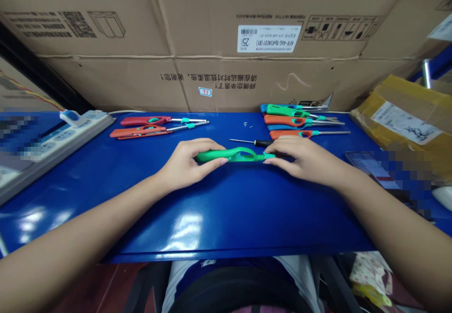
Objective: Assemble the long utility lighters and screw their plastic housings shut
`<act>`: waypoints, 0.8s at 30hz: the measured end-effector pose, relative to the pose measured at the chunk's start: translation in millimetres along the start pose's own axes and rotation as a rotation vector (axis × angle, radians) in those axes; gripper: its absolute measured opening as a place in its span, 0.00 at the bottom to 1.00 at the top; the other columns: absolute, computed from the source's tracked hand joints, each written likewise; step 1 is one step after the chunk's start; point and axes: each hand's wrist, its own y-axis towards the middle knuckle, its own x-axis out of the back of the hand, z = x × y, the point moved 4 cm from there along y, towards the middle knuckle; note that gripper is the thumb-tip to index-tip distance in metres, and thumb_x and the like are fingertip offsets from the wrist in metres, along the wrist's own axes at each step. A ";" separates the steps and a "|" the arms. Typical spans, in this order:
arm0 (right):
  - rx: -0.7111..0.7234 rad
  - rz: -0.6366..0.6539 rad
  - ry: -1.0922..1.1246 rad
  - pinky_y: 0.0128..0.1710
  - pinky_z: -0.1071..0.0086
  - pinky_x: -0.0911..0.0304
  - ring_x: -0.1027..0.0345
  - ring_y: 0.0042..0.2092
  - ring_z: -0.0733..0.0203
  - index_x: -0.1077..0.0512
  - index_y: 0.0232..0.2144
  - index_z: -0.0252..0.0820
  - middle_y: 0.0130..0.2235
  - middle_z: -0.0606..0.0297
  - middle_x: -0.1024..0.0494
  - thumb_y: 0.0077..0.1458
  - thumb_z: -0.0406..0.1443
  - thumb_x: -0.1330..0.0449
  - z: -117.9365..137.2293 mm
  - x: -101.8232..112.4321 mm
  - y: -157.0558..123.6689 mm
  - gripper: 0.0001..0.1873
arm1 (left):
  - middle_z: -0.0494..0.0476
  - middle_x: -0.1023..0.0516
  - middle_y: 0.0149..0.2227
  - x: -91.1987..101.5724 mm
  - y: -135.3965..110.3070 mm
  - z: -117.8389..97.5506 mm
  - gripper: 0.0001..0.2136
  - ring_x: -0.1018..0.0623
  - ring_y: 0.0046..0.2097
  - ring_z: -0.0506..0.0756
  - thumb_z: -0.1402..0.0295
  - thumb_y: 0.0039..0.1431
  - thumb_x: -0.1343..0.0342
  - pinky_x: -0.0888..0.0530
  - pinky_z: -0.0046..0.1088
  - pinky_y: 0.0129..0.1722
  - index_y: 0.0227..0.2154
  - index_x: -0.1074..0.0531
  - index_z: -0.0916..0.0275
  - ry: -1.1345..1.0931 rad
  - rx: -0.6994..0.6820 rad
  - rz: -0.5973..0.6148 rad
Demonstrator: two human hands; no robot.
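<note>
A green long-nosed lighter point(236, 155) lies across the middle of the blue table point(226, 209). My left hand point(189, 162) is closed around its handle end, thumb below and fingers on top. My right hand point(300, 158) grips the other end, where the teal collar shows between its fingers; the nozzle is hidden under that hand. A thin black-handled screwdriver point(252, 141) lies just behind the lighter, close to my right hand.
Two red and orange lighters point(155, 127) lie at the back left. Several green, orange and blue lighters point(300, 117) are piled at the back right. A white power strip point(70, 124) sits far left, a phone point(367, 164) and a yellow-taped parcel point(402, 120) far right. Cardboard boxes point(219, 40) wall the back.
</note>
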 end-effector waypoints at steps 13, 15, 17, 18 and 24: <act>0.204 -0.084 -0.023 0.39 0.61 0.33 0.31 0.39 0.55 0.27 0.40 0.38 0.36 0.56 0.24 0.68 0.38 0.44 17.7 -12.1 -2.2 0.09 | 0.56 0.16 0.33 -14.7 -3.9 4.7 0.15 0.23 0.28 0.50 0.58 0.60 0.36 0.27 0.23 0.27 0.39 0.19 0.66 -0.209 0.301 0.106; 0.196 -0.082 -0.005 0.39 0.62 0.33 0.31 0.39 0.55 0.28 0.40 0.39 0.36 0.57 0.24 0.68 0.38 0.43 18.7 -11.9 -2.5 0.08 | 0.56 0.16 0.34 -14.0 -4.3 4.9 0.15 0.22 0.29 0.51 0.58 0.59 0.35 0.26 0.23 0.29 0.39 0.19 0.66 -0.200 0.292 0.095; 0.169 -0.078 0.032 0.39 0.63 0.33 0.31 0.38 0.56 0.28 0.40 0.40 0.36 0.58 0.24 0.67 0.38 0.43 18.5 -12.5 -2.5 0.07 | 0.57 0.15 0.36 -13.2 -5.2 4.0 0.15 0.20 0.33 0.53 0.58 0.59 0.35 0.24 0.25 0.32 0.40 0.19 0.65 -0.171 0.258 0.072; 0.153 -0.075 0.053 0.39 0.63 0.33 0.31 0.38 0.56 0.28 0.39 0.40 0.36 0.58 0.24 0.67 0.37 0.42 18.1 -13.0 -2.5 0.07 | 0.57 0.15 0.37 -13.0 -5.8 3.3 0.15 0.19 0.35 0.54 0.58 0.59 0.35 0.23 0.25 0.34 0.40 0.19 0.65 -0.156 0.237 0.061; 0.094 -0.064 0.099 0.38 0.64 0.34 0.30 0.37 0.58 0.28 0.38 0.41 0.36 0.60 0.24 0.66 0.37 0.41 17.7 -14.0 -1.9 0.05 | 0.57 0.15 0.40 -13.0 -6.6 -0.5 0.13 0.18 0.39 0.54 0.59 0.60 0.35 0.22 0.27 0.42 0.41 0.19 0.64 -0.087 0.131 0.038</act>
